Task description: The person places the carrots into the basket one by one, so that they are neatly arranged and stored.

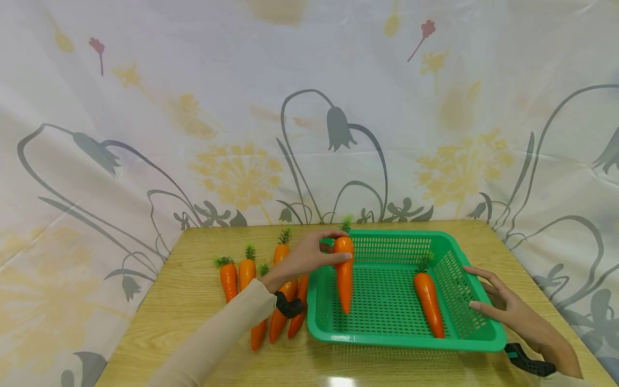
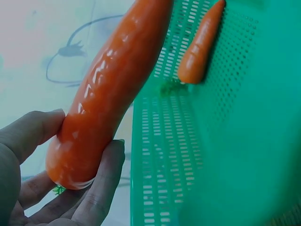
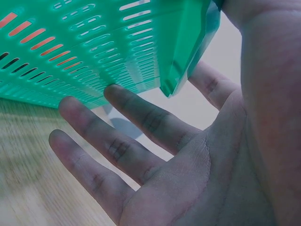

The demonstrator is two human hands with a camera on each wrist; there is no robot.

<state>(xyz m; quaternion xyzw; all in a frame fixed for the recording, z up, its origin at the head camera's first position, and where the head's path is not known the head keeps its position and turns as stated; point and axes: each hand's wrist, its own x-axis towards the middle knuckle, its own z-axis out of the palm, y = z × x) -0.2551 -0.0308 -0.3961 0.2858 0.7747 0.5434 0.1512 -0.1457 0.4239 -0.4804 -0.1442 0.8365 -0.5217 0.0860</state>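
My left hand [image 1: 321, 252] pinches a carrot [image 1: 345, 277] near its thick leafy end, thumb on one side and fingers on the other. The carrot hangs point down over the left part of a green plastic basket [image 1: 379, 344]. Inside the basket, toward the right, lies another carrot [image 1: 429, 303] with its leafy top to the back. My right hand [image 1: 515, 312] rests at the basket's right rim, thumb over the edge. Seen from the right wrist, its fingers [image 3: 146, 117] stretch loosely along the outside of the slotted wall.
Left of the basket several more carrots [image 1: 228, 280] lie on the wooden table [image 1: 155, 328], partly hidden behind my left forearm. A flower-patterned cloth [image 1: 309, 59] hangs at the table's back edge.
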